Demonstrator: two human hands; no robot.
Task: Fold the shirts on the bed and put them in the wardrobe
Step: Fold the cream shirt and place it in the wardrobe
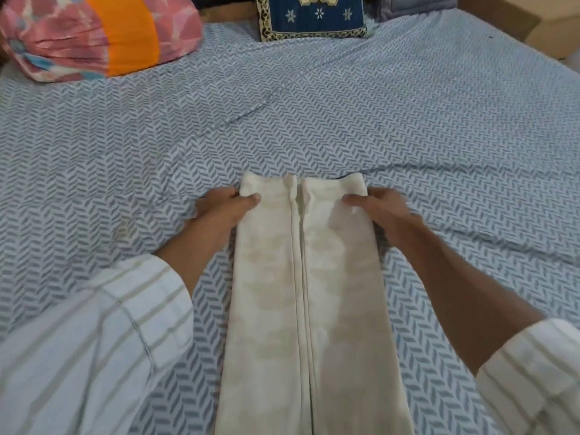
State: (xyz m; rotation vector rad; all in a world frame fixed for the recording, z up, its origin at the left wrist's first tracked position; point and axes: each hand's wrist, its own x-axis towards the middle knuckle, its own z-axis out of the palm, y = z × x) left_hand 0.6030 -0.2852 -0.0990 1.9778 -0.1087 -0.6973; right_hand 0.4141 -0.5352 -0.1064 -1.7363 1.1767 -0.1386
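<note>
A cream shirt [301, 293] lies on the bed [408, 120], folded into a long narrow strip with both sides turned in to meet along the middle. It runs from the bottom edge of the view up to the centre. My left hand [224, 205] grips the strip's far left corner, thumb on top and fingers under the edge. My right hand [379, 208] grips the far right corner in the same way. The wardrobe is not in view.
The bed is covered with a blue and white herringbone sheet. A pink, orange and blue pillow [94, 36] lies at the far left. A dark blue patterned cushion [310, 15] sits at the far centre. A brown box-like edge [514, 23] shows at the far right.
</note>
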